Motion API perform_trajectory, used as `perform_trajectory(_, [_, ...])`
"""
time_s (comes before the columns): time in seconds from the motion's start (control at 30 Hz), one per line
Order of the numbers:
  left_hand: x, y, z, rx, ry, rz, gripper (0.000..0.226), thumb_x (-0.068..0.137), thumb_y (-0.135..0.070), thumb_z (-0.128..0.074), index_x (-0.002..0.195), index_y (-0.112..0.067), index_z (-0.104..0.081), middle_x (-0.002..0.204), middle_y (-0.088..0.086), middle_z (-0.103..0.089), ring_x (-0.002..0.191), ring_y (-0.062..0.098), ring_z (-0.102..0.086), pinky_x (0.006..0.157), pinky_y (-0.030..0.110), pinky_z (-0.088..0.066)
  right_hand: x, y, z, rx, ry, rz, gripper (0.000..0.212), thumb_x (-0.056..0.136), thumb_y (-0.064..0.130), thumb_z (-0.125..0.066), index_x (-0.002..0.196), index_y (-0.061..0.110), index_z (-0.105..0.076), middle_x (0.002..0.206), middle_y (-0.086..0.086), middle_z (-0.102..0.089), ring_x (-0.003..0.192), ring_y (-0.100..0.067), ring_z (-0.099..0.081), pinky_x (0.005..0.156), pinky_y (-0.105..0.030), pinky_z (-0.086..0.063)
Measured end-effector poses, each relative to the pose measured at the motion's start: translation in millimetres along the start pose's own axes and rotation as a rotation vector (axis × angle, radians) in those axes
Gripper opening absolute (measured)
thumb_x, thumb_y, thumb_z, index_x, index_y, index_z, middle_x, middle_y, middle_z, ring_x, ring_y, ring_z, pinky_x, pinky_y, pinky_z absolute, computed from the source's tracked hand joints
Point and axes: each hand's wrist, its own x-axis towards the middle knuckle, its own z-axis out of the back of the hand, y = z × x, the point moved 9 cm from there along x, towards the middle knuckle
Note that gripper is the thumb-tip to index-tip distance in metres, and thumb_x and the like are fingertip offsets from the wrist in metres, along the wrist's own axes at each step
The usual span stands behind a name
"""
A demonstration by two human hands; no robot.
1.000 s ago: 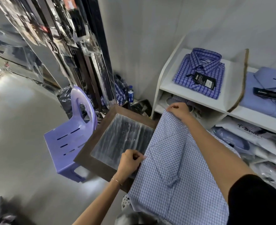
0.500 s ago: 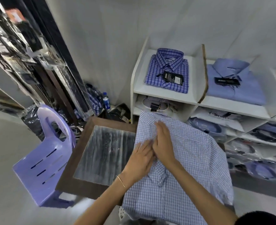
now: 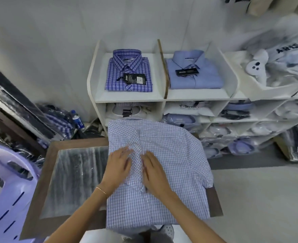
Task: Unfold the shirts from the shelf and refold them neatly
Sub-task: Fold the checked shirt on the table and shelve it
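In the head view, a light blue checked cotton shirt (image 3: 162, 172) is spread on a brown wooden table (image 3: 78, 142) and pressed flat by the left hand (image 3: 117, 168) and right hand (image 3: 154, 173), fingers straight, gripping nothing, with a lilac plastic chair (image 3: 6, 190) beside and a white shelf (image 3: 127, 98) of folded shirts behind.

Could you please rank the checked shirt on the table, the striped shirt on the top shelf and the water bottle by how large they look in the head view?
1. Checked shirt, nearest the camera.
2. Striped shirt.
3. Water bottle.
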Motion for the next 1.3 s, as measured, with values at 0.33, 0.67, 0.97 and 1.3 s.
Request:
perform_trajectory(0.33, [136.3,-146.4,-77.8,0.005,0.388,-0.286,0.035,0.096,-0.012,-0.050,0.131,-0.015,-0.054,0.140,0.005,-0.047,0.122,0.025,-0.051,0.091,0.043,-0.049,-101.0,-96.6,77.6,-0.211,-0.134,-0.148,0.041,0.081,0.014,-0.043,0.117,0.014,-0.062,0.134,-0.017,-0.054,0.128,-0.028,-0.040,0.102,-0.049,-0.040])
perform_trajectory(0.67, [163.2,-216.2,-154.7,0.292,0.684,-0.412,0.064,0.091,-0.017,-0.060,0.147,-0.019,-0.030,0.145,0.010,-0.033,0.117,0.030,-0.052,0.089,0.045,-0.050,-219.3,-160.4,127.5,0.020,-0.430,-0.684,0.021,0.085,0.023,-0.068,0.090,0.026,-0.048,0.091,0.010,-0.050,0.080,-0.008,-0.046,0.063,-0.010,-0.038])
perform_trajectory(0.97, [170.4,-219.7,-149.3,0.285,0.712,-0.424,0.025,0.089,-0.021,-0.063,0.111,-0.009,-0.060,0.107,0.002,-0.051,0.099,0.025,-0.055,0.081,0.035,-0.045,-240.3,-166.2,54.7,0.359,-0.114,-0.772,0.030,0.086,0.016,-0.064,0.116,0.012,-0.060,0.108,0.003,-0.055,0.097,-0.009,-0.047,0.072,0.001,-0.036])
perform_trajectory(1.3, [165.7,-199.3,-69.6,-0.021,0.525,-0.323,0.012,0.092,-0.015,-0.056,0.085,-0.006,-0.051,0.078,0.009,-0.052,0.073,0.022,-0.045,0.063,0.032,-0.033,-230.3,-90.7,70.9,0.342,-0.357,-0.579,0.030,0.096,0.019,-0.053,0.070,0.032,-0.045,0.063,0.010,-0.049,0.053,-0.008,-0.041,0.051,-0.014,-0.031])
